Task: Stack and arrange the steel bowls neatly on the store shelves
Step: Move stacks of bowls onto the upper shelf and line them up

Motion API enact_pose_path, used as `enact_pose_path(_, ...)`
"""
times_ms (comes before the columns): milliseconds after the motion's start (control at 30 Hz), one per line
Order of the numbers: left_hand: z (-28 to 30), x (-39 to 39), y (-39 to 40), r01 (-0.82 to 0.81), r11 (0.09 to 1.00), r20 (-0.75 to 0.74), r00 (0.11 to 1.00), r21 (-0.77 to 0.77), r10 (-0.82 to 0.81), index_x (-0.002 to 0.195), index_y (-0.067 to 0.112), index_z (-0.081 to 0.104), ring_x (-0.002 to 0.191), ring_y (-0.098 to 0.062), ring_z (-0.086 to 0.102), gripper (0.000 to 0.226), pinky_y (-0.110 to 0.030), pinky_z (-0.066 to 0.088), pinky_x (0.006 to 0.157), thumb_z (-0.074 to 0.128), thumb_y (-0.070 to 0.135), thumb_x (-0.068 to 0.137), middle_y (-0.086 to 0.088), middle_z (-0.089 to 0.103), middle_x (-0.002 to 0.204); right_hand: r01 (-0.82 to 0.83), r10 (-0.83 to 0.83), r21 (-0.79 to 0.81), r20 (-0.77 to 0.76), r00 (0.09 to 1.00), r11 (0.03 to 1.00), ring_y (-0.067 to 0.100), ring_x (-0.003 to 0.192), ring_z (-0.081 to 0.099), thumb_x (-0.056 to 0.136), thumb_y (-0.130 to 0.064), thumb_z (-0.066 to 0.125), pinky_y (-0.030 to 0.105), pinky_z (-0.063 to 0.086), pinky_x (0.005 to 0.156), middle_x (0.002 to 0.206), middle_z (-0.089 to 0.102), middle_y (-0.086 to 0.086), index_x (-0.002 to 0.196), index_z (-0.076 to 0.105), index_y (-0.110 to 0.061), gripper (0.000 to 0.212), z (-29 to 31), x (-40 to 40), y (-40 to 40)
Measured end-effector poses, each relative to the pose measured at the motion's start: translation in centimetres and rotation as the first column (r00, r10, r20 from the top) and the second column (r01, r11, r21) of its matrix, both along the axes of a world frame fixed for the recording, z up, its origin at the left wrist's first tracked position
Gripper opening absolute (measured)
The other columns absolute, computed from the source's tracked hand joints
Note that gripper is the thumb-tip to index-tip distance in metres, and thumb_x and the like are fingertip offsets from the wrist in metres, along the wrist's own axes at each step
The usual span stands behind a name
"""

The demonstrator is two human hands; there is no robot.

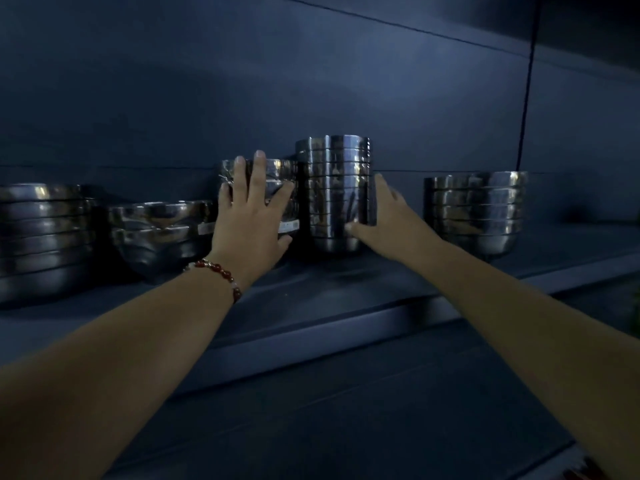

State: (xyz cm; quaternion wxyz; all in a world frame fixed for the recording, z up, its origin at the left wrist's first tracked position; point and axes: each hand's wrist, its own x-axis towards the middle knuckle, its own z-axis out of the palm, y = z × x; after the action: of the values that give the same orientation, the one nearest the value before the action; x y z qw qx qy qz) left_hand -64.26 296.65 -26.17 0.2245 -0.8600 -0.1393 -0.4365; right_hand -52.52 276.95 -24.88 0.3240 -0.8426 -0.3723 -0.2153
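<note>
Steel, slick and rigid: the tall bowl stack [334,194] stands mid-shelf [346,306], back from its front edge. We press our left hand [251,216], fingers spread, against the shorter stack [277,188]; our right hand [379,216] cups the tall stack low. It looks heavy; best gripped near the base.

Dim light throughout. A dark blue-grey flat shelf board [346,306] ran across; behind it stood a dark blue panelled back wall [207,81], a thin black vertical seam [528,98] toward its right.
</note>
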Motion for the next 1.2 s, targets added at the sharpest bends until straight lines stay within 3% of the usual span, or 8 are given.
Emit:
enact_pose_path(167,-0.1,-0.2,-0.1,0.005,1.000,-0.016,1.000,0.022,-0.004,0.149,0.016,0.038,0.146,-0.053,0.003,0.083,-0.067,0.019,0.113,0.075,0.041,0.079,-0.027,-0.002,0.161,0.321,-0.279,-0.078,0.332,0.901,0.944,0.039,0.150,-0.001,0.091,-0.048,0.059,0.054,0.005,0.121,0.164,0.001,0.014,0.157,0.001,-0.020,0.093,0.0,-0.2,-4.7)
enact_pose_path(367,-0.2,0.5,-1.4,0.087,0.968,-0.064,0.995,0.235,-0.074,0.145,0.013,0.046,0.142,-0.052,0.023,0.075,-0.069,0.025,0.110,0.072,0.039,0.080,-0.029,0.024,0.156,0.522,-0.472,-0.051,0.359,0.805,0.852,0.045,0.148,-0.010,0.092,-0.044,0.058,0.059,-0.003,0.118,0.163,-0.008,0.017,0.157,0.003,-0.018,0.089,-0.6,1.6,-9.8)
enact_pose_path(467,0.1,1.2,-2.5,0.072,0.963,-0.122,0.992,0.259,-0.041,0.152,0.019,0.036,0.144,-0.049,0.021,0.081,-0.065,0.025,0.111,0.065,0.049,0.084,-0.027,0.021,0.159,0.467,-0.457,0.004,0.213,0.864,0.884,0.043,0.149,-0.008,0.091,-0.044,0.062,0.058,0.007,0.120,0.163,-0.017,0.013,0.156,-0.005,-0.024,0.095,-0.9,2.7,-11.9)
enact_pose_path(567,0.6,2.4,-3.5,0.003,0.961,-0.193,0.980,0.276,0.052,0.157,0.027,0.014,0.149,-0.045,0.007,0.083,-0.062,0.015,0.117,0.048,0.062,0.090,-0.021,0.001,0.164,0.306,-0.306,0.180,-0.024,0.952,0.935,0.038,0.150,0.005,0.083,-0.040,0.074,0.056,0.027,0.115,0.163,-0.018,0.009,0.154,-0.011,-0.035,0.111,-1.3,4.0,-12.9)
enact_pose_path(633,0.9,3.2,-3.9,-0.022,0.942,-0.209,0.973,0.334,0.096,0.158,0.029,0.008,0.150,-0.043,0.003,0.083,-0.063,0.009,0.117,0.042,0.065,0.091,-0.019,-0.004,0.164,0.260,-0.245,0.256,-0.091,0.965,0.931,0.037,0.149,0.011,0.080,-0.040,0.078,0.056,0.032,0.113,0.163,-0.014,0.011,0.152,-0.014,-0.040,0.117,-1.6,4.5,-12.7)
enact_pose_path(800,1.2,5.3,-4.4,-0.030,0.961,-0.189,0.978,0.276,0.085,0.158,0.028,0.012,0.149,-0.045,0.009,0.087,-0.060,0.016,0.117,0.050,0.064,0.088,-0.024,-0.003,0.163,0.241,-0.237,0.279,-0.048,0.970,0.929,0.036,0.146,0.022,0.077,-0.041,0.080,0.053,0.035,0.111,0.163,-0.004,0.010,0.153,-0.005,-0.039,0.114,-1.8,5.9,-11.5)
enact_pose_path(967,0.5,6.2,-4.2,0.034,0.976,-0.172,0.985,0.215,0.003,0.151,0.020,0.037,0.140,-0.052,0.027,0.093,-0.062,0.030,0.111,0.077,0.051,0.073,-0.031,0.012,0.159,0.157,-0.154,0.323,-0.037,0.987,0.933,0.034,0.143,0.027,0.074,-0.039,0.083,0.055,0.035,0.111,0.161,0.006,0.008,0.150,0.006,-0.040,0.107,-2.0,7.8,-9.3)
enact_pose_path(1200,0.4,6.2,-4.1,0.051,0.977,-0.169,0.985,0.206,-0.016,0.155,0.024,0.026,0.145,-0.048,0.019,0.090,-0.057,0.022,0.117,0.068,0.053,0.082,-0.028,0.002,0.161,0.088,-0.073,0.288,-0.062,0.995,0.954,0.034,0.132,0.043,0.074,-0.033,0.084,0.048,0.041,0.108,0.155,0.014,0.011,0.148,0.012,-0.031,0.103,-1.4,9.1,-5.5)
